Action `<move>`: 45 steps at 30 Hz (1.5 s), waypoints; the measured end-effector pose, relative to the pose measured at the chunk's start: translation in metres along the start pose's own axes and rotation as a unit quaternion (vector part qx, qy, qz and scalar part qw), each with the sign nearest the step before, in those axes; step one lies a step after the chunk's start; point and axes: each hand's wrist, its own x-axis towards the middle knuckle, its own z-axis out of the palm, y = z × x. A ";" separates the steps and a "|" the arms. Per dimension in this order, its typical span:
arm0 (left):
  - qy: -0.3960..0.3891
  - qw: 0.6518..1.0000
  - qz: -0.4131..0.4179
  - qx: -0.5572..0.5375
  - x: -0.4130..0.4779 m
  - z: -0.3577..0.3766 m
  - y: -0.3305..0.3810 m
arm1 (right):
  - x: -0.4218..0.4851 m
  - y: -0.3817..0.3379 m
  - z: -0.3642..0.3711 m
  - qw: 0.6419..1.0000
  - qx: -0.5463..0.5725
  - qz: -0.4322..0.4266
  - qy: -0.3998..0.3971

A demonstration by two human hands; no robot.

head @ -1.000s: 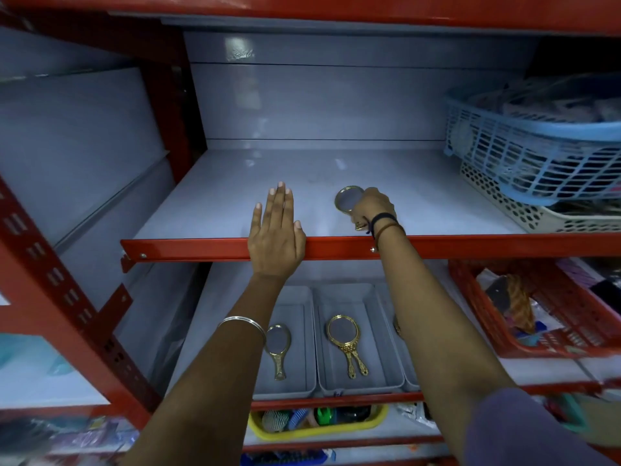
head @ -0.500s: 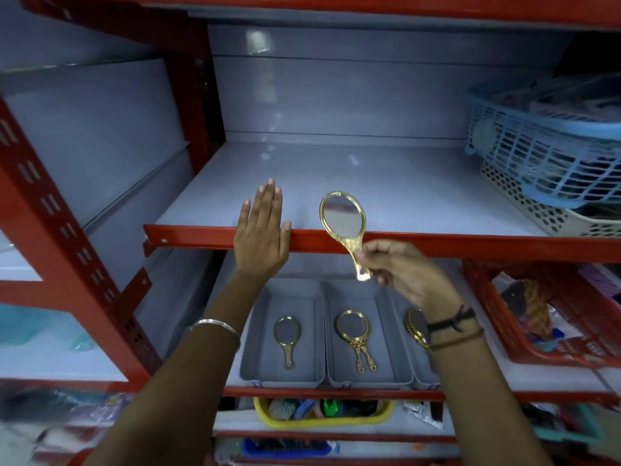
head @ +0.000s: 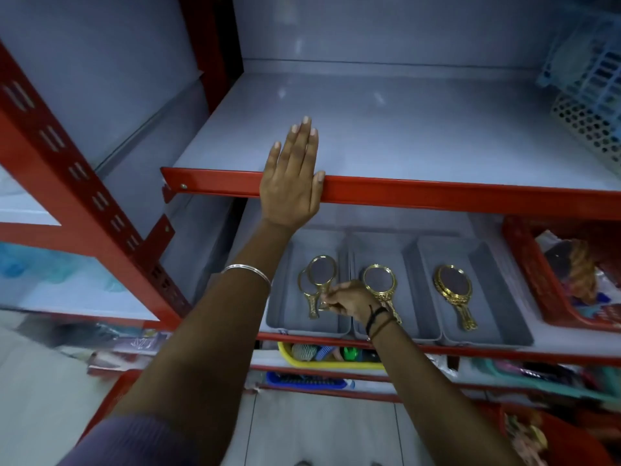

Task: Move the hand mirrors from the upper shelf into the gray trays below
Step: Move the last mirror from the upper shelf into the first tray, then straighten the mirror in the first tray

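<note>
My left hand (head: 291, 178) lies flat, fingers together, on the red front edge of the upper shelf (head: 420, 193), holding nothing. My right hand (head: 347, 299) is down in the left gray tray (head: 287, 287), pinching the handle of a gold hand mirror (head: 322, 272) that overlaps another gold mirror (head: 311, 297) lying there. The middle gray tray (head: 403, 327) holds gold mirrors (head: 379, 280), partly behind my wrist. In the right gray tray (head: 487, 327) lie stacked gold mirrors (head: 453, 290). No mirror shows on the upper shelf.
A blue basket (head: 591, 62) stacked on a white perforated one (head: 591, 129) fills the upper shelf's right end. A red basket (head: 564, 284) of goods sits right of the trays. A yellow tray (head: 332, 359) and a blue one (head: 305, 381) sit on lower shelves.
My right hand has carried the gold mirror from the upper shelf down into the left gray tray. My left hand has stayed on the shelf edge. The view has tilted downward.
</note>
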 end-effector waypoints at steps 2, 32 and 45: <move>0.003 1.000 0.001 0.007 0.000 0.001 0.000 | 0.022 0.005 0.012 0.999 -0.008 0.036 0.009; -0.096 0.955 0.040 -0.277 -0.128 0.010 0.015 | 0.049 0.018 0.027 0.959 -0.253 -0.012 0.130; -0.603 0.699 -0.324 -0.207 -0.175 0.073 0.022 | 0.066 0.028 0.040 0.964 -0.227 0.038 0.132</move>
